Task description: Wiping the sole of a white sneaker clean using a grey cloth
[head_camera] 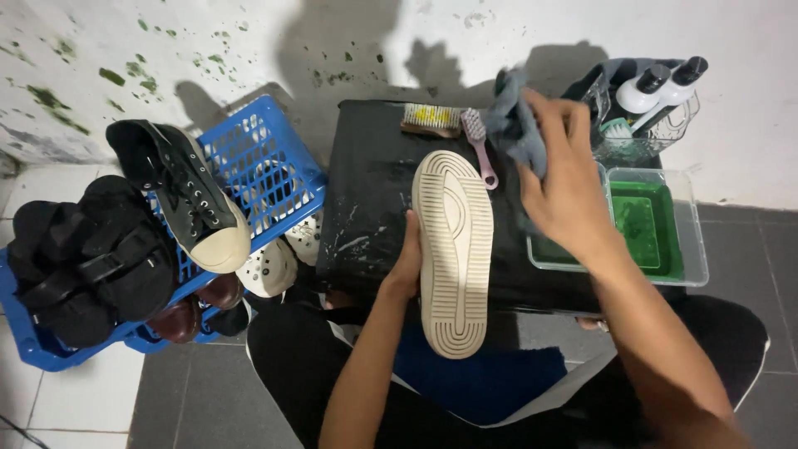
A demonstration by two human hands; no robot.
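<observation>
Containers: blue plastic lattice basket at 9 o'clock, black canvas lace-up sneaker with cream toe cap resting on its rim, white perforated clogs and brown leather shoes lower inside. Black strapped sandals piled at the basket's far-left end. Clear plastic tub at 3 o'clock, holds green liquid. Clear holder at 1 o'clock, two white bottles with black caps inside.

Left hand: closed round the side edge of a cream rubber-soled shoe, fingers hidden behind it. Right hand: clamped on a grey-blue cloth, fingers curled over it, just right of the shoe's toe end; contact between cloth and shoe can't be told.

Shoe: dead centre, sole up toward the camera, toe at 12 o'clock, heel at 6. Ribbed tread, oval pivot pattern at the forefoot, looks clean. Held over a black work surface streaked with white marks.

At 12 o'clock on the surface: wooden-backed bristle brush, pink-handled small brush just beside it.
</observation>
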